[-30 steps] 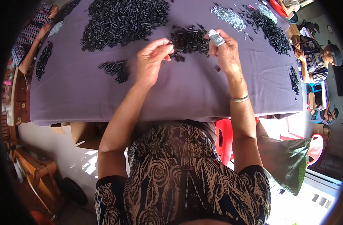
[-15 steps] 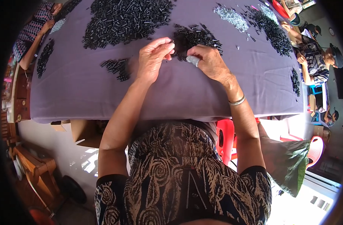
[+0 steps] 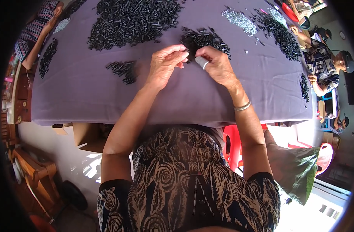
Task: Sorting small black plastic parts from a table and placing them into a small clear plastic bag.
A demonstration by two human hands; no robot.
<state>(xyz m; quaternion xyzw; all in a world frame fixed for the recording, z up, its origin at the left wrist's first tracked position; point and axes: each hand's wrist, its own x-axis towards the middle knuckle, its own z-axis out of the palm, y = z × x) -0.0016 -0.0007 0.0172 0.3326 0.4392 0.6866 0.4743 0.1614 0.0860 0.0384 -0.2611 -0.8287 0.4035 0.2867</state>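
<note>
My left hand [image 3: 164, 66] is raised over the purple cloth, thumb and index finger pinched on a small black cylindrical piece [image 3: 186, 50] that mostly hides behind the fingertips. Close to its right, my right hand [image 3: 218, 66] has its fingers curled together, a white cover [image 3: 202, 62] on one digit. Whatever it grips, if anything, is hidden. Just beyond both hands lies a pile of black cylindrical pieces [image 3: 210, 40]. A smaller group of black pieces [image 3: 123, 71] is spread left of my left hand.
A large heap of black pieces [image 3: 134, 24] covers the far middle of the purple-clothed table [image 3: 208, 104]. Clear pieces [image 3: 241, 23] and another black pile [image 3: 283, 38] lie far right. People sit at both sides. A red chair [image 3: 233, 145] stands below the near edge.
My left hand has shifted a little right, bringing its pinched fingertips nearer my right hand. My right hand has turned slightly and stays curled.
</note>
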